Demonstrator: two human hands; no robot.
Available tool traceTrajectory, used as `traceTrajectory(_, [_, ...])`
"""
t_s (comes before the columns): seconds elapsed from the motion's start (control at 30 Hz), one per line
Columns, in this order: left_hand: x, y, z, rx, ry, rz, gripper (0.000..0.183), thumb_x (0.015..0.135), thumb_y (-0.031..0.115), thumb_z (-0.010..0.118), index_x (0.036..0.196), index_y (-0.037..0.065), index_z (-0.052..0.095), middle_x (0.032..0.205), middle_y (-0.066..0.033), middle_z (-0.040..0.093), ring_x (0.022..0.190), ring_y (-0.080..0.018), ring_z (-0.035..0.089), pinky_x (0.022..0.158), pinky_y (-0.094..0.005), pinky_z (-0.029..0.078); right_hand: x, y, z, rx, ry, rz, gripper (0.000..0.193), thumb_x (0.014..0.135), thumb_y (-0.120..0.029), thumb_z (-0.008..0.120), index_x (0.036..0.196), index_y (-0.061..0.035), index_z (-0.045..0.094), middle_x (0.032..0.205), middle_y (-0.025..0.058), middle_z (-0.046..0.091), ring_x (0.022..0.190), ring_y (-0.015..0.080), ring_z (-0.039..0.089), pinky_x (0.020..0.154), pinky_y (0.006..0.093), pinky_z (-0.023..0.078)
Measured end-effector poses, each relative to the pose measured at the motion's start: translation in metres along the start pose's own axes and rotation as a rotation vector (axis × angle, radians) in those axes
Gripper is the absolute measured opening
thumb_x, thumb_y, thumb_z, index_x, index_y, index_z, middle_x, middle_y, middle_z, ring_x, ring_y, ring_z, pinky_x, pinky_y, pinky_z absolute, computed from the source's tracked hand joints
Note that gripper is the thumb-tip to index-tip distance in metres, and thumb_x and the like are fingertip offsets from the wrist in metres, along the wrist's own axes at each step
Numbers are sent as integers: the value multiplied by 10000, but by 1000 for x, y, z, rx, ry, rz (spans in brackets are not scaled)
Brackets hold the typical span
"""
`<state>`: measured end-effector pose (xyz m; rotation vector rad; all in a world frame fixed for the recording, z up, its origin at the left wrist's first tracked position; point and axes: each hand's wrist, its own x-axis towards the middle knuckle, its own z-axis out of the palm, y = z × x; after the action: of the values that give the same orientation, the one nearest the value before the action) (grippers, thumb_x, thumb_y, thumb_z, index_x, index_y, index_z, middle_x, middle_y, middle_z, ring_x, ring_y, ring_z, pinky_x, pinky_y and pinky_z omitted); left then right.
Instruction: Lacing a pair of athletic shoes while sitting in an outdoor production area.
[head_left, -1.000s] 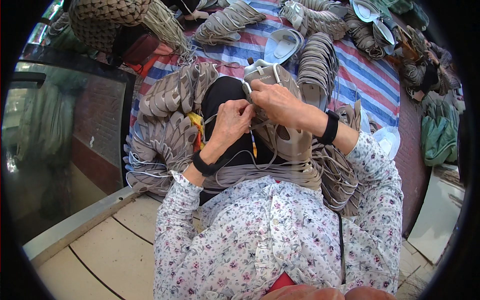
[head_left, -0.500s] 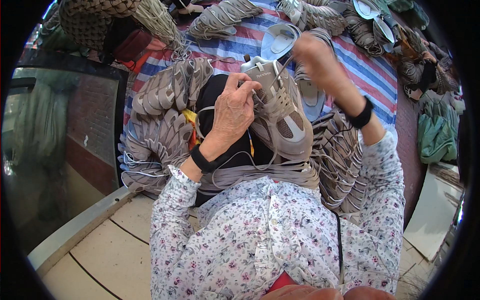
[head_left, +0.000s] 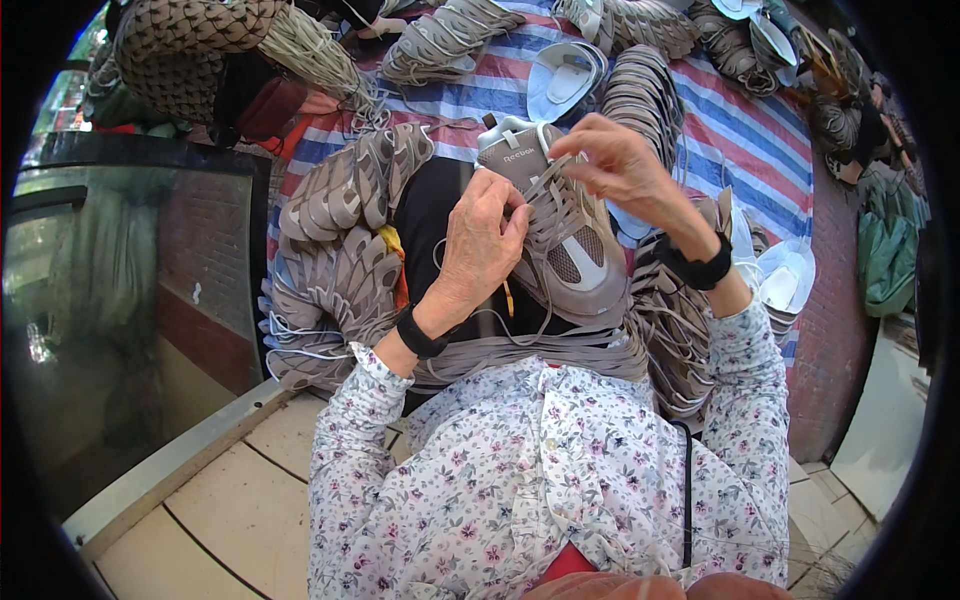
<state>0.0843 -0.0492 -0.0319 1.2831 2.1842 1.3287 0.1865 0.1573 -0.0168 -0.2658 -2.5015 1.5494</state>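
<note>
On my lap lies a taupe shoe upper (head_left: 580,285) with mesh panels, its toe pointing toward me and a pale lace (head_left: 545,184) threaded across its front. My left hand (head_left: 475,245) is closed at the upper's left edge, thumb and forefinger pinched on the lacing. Over the upper's right side, my right hand (head_left: 628,172) pinches a length of the lace near the tongue. The lace runs between the two hands. A bundle of loose taupe laces (head_left: 540,354) lies across my lap, just below the toe.
Nested stacks of shoe uppers (head_left: 335,195) lie left of my lap, with another stack (head_left: 680,320) on the right. A striped sheet (head_left: 715,135) covers the ground ahead, bearing more stacks and a pale blue-lined upper (head_left: 565,82). A glass panel (head_left: 140,280) stands at far left.
My right hand has come down and left from above the upper, closer to my left hand. The left hand has shifted slightly down. The whole view has moved a little.
</note>
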Motion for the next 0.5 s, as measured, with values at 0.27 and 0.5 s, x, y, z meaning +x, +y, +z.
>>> traceTrajectory(0.27, [3, 2, -15, -86, -142, -74, 108, 910, 50, 653, 894, -46, 605, 720, -67, 637, 562, -103, 567, 520, -259, 443, 3, 2, 22, -313, -43, -245, 165, 824, 31, 653, 949, 2, 550, 977, 142, 527, 874, 344, 585, 730, 426, 488])
traceTrajectory(0.5, [3, -13, -46, -47, -282, -124, 82, 909, 48, 656, 918, -33, 645, 718, -14, 618, 593, -49, 522, 534, -230, 430, 27, 53, -42, -803, 375, -381, 146, 837, 52, 536, 961, -7, 489, 962, 172, 536, 895, 392, 596, 753, 467, 487])
